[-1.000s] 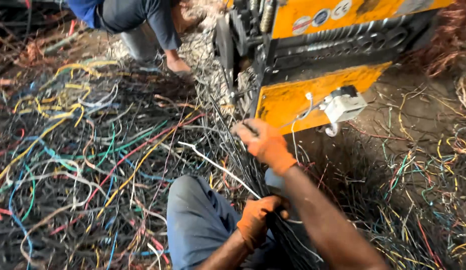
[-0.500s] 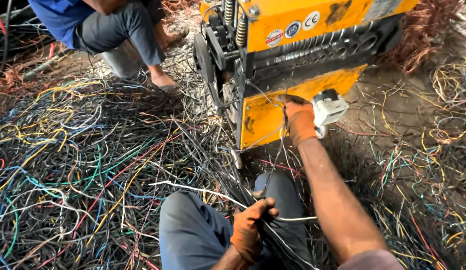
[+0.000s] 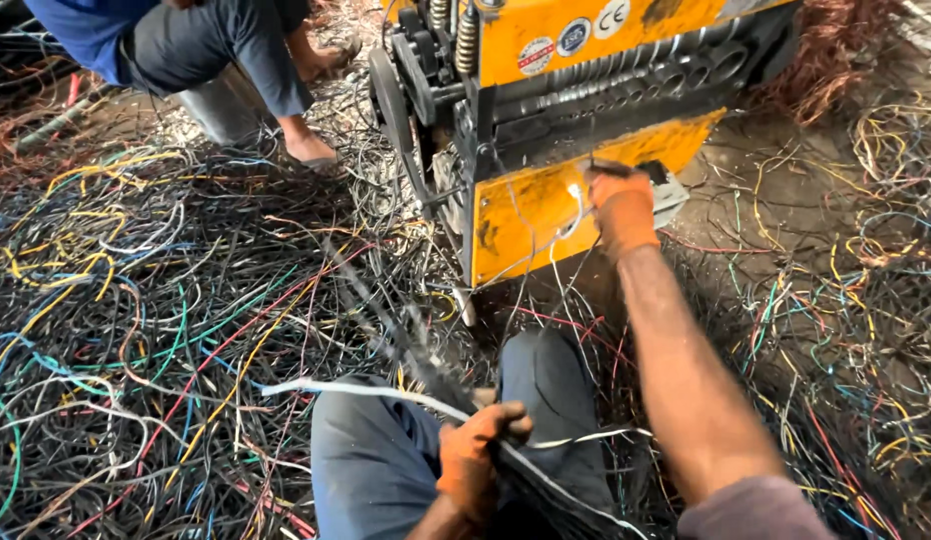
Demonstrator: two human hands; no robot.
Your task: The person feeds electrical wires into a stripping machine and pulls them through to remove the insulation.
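Seen from above, an orange-gloved left hand grips a bundle of wires running up-left over the lap, while the gloved right hand (finger spread unclear) touches a grey switch box on the yellow machine ahead.

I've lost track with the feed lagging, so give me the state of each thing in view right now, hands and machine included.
Left hand: orange-gloved, closed around a bundle of wires over the lap.
Right hand: orange-gloved, reaching out to the grey switch box on the machine.
Yellow wire-stripping machine: standing on the ground; running or not, cannot tell.
Loose wires: tangled, spread across the ground.
Other person: crouched beside the machine.
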